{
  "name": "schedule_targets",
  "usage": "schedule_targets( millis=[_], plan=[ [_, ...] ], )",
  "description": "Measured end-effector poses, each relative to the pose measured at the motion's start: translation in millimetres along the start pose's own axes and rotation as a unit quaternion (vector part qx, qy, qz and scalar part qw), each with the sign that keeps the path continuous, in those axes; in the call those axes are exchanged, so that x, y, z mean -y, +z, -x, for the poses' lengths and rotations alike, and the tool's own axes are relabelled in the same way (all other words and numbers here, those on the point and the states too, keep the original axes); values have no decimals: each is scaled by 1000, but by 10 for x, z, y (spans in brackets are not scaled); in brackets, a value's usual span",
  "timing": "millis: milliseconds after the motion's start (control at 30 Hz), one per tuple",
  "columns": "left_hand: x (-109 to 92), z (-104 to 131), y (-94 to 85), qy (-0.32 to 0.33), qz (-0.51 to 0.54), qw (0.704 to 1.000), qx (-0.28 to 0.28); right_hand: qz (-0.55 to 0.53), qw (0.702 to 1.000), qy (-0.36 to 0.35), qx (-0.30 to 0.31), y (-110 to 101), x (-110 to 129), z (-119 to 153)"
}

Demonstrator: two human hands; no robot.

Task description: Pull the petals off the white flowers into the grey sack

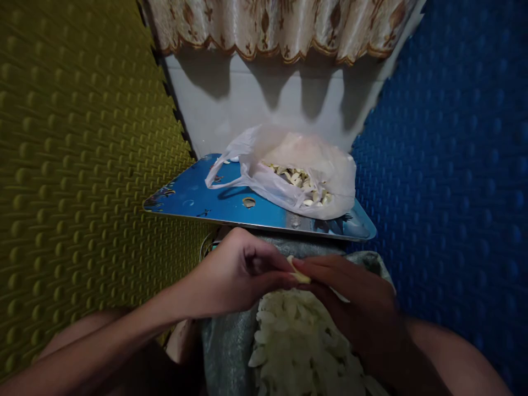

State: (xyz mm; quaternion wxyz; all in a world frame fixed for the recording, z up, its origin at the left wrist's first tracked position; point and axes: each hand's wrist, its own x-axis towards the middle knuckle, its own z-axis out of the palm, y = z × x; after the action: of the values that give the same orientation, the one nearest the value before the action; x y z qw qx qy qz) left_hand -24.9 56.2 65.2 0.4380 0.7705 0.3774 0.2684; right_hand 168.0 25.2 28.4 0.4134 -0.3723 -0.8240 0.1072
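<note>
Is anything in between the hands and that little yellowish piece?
Nothing that I can see. The left hand and right hand both touch the yellowish piece directly. The plastic bag sits farther off, on the blue tray.

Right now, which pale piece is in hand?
The yellowish piece pinched between left hand and right hand; others lie in the white bag or the heap below.

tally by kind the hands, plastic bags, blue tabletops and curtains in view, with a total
bare left hand and right hand: 2
translucent white plastic bag: 1
printed blue tabletop: 1
beige patterned fabric curtain: 1
total: 5
</note>
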Motion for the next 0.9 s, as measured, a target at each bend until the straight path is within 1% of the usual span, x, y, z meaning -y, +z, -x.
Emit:
schedule_targets(
  millis=[67,167,267,300,367,433,500,533,600,700,733,800,833,900],
  plan=[
    [0,2,21,38,-54,997,-27,17,1000,2,7,15,-15,15],
    [-16,-21,55,92,-118,986,-78,72,997,-14,4,28,-42,36],
    [-27,-75,82,110,-135,979,-104,128,991,-30,-3,31,-71,51],
    [-23,-98,88,101,-128,981,-107,138,990,-32,-5,34,-84,54],
    [-2,-146,93,56,-95,988,-110,145,989,-32,-5,43,-111,55],
    [36,-191,84,-15,-30,994,-104,141,989,-28,-20,54,-137,47],
    [82,-228,58,-87,52,991,-90,131,990,-18,-47,59,-154,33],
    [105,-244,40,-113,88,986,-80,123,991,-9,-58,55,-157,25],
    [148,-270,2,-141,141,978,-62,109,991,17,-80,33,-153,9],
    [195,-286,-48,-146,160,974,-71,101,982,77,-142,-30,-134,-14],
    [205,-285,-61,-147,156,974,-77,81,977,106,-166,-55,-128,-23],
    [218,-275,-81,-149,150,974,-81,-19,964,180,-194,-105,-121,-50],
    [223,-266,-89,-149,154,974,-78,-91,952,219,-194,-128,-116,-67],
    [235,-247,-102,-145,173,972,-71,-226,913,288,-182,-165,-99,-106]
  ],
)
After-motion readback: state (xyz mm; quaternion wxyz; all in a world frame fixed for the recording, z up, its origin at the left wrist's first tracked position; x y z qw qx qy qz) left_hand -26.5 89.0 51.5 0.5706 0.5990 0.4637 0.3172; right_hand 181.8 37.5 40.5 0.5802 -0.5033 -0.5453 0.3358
